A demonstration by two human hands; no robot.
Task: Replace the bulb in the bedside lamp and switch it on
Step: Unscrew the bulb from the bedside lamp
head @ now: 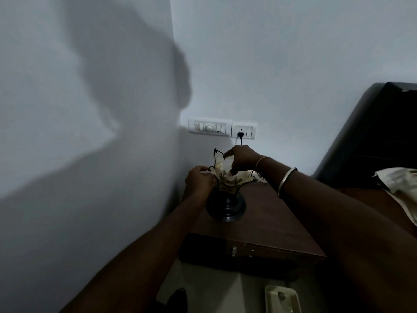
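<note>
Head view has the left hand [199,179] with fingers clamped on a petal rim of the cream, black-edged flower-shaped glass lamp [225,188] on the brown wooden counter [270,222], probably steadying it, while the right hand [242,160] reaches fingers down inside, bulb hidden below them so can't tell if they're gripping it.

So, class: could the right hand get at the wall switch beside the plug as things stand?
Probably yes. The right hand sits in the lamp shade just below the switch, with only the plug and its cord near that path.

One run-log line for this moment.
left hand: steadying lamp shade rim | right hand: fingers inside shade | bulb: hidden | plug: in socket | lamp: unlit
</note>
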